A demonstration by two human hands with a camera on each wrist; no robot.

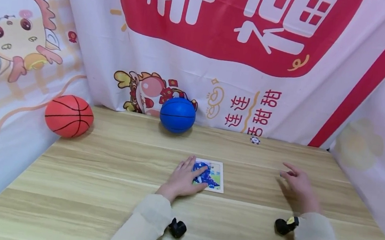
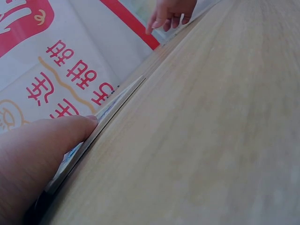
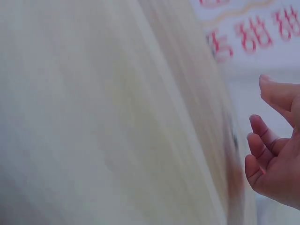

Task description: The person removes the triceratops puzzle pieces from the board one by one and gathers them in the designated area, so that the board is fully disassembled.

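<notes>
My left hand [image 1: 185, 178] rests on a thin square picture board [image 1: 220, 178] in the middle of the table, its fingers spread over the left part. The board has a white border and a blue and green picture, partly hidden under the hand. In the left wrist view the thumb [image 2: 70, 133] lies along the edge of the board [image 2: 119, 96], which lies flat on the wood. Off to the right, my right hand [image 1: 297, 183] hovers over the table and holds nothing. Its fingers [image 3: 265, 150] are loosely bent in the right wrist view.
A red basketball [image 1: 69, 116] sits at the table's back left corner. The blue ball [image 1: 177, 115] stands at the back edge against a printed curtain [image 1: 212, 71]. A small round chip [image 1: 255, 140] lies near the back edge, right of the blue ball. Cloth walls [image 1: 377, 157] flank the wooden table [image 1: 99, 188].
</notes>
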